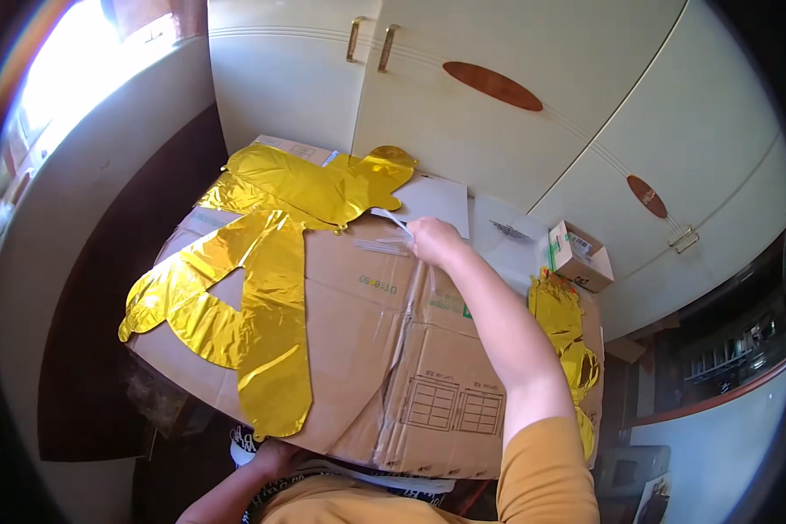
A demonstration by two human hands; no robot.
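My right hand [434, 240] reaches across a large cardboard box [349, 306], its fingers closed on a thin white straw-like strip [391, 219] that points left. Beneath and beside those fingers lie several thin clear straw-like pieces [377, 247]. Just left of the strip's end is a gold foil balloon [297, 185], mostly flat. Another flat gold foil balloon [275, 323], with a triangular hole, spreads over the box's left side and reaches its near edge. Down by my lap, my left hand [277, 458] sits below that edge; its fingers are hidden.
More crumpled gold foil balloons [557, 323] lie along the box's right side. A small open carton [578, 258] stands at the far right corner. White sheets [441, 199] lie at the back, against a cream cabinet [498, 140]. A bright window [79, 70] is at the left.
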